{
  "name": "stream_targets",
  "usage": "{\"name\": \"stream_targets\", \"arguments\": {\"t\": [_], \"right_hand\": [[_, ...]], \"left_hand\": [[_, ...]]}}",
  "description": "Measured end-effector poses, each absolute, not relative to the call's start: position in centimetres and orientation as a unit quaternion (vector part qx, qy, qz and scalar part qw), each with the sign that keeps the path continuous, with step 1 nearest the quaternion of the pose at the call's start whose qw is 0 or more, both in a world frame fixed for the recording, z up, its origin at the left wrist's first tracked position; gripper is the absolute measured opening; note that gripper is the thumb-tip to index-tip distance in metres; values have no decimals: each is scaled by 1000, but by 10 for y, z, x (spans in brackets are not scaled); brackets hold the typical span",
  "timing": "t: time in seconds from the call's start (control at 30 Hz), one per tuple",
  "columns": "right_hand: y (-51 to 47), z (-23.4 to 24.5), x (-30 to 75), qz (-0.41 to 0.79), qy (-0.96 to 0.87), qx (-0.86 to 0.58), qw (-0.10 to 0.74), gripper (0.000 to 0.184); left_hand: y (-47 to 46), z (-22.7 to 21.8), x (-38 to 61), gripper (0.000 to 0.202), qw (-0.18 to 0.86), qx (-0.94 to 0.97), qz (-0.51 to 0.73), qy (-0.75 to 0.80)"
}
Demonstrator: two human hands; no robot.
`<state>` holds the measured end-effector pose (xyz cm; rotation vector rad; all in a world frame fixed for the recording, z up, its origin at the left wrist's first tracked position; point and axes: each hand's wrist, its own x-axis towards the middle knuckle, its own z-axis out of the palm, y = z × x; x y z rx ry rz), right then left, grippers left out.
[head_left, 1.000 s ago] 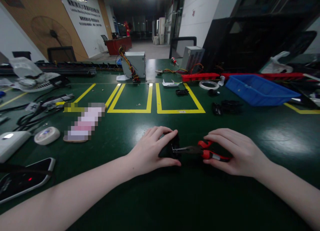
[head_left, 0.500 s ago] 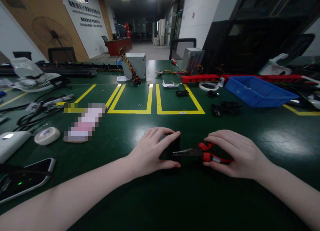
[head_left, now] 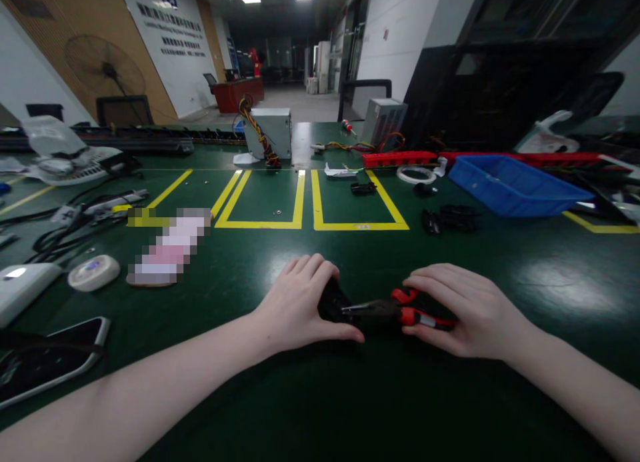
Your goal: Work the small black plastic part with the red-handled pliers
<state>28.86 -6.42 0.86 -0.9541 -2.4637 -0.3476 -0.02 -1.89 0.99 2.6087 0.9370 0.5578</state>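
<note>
My right hand (head_left: 465, 312) is closed around the red handles of a pair of needle-nose pliers (head_left: 405, 310), whose dark jaws point left. My left hand (head_left: 305, 305) is curled around a small black object (head_left: 334, 303) on the table, its thumb stretched along the near side. The pliers' tips reach the right edge of this black object; whether they grip any part of it I cannot tell. The object is dark and partly hidden behind my left fingers, so its kind does not show.
Left on the green table (head_left: 240, 409) are a roll of tape (head_left: 93, 273), a black device with a light frame (head_left: 55, 359) and cables. Beyond lie yellow tape outlines, black parts (head_left: 453, 218), a blue tray (head_left: 520, 185) and two metal power supply boxes (head_left: 273, 132).
My left index finger has drawn back from the black object's far edge and bent in. The black object has turned slightly, and the pliers have shifted a little left towards it.
</note>
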Motion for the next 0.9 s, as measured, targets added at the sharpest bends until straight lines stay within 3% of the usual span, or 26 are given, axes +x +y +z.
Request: {"name": "stream_targets", "arguments": {"t": [0.17,0.4,0.67,0.9], "right_hand": [[-64,13,285,-140,-899,-342,233,40],[-63,14,289,-140,-886,-373,237,35],[-64,7,292,-123,-881,-387,241,39],[-60,10,293,-146,-879,-376,253,41]], "left_hand": [[-18,9,1,66,149,919,178,317],[-20,8,-2,30,146,931,173,285],[-19,9,-2,43,203,923,183,270],[-20,12,-2,37,220,919,169,281]]}}
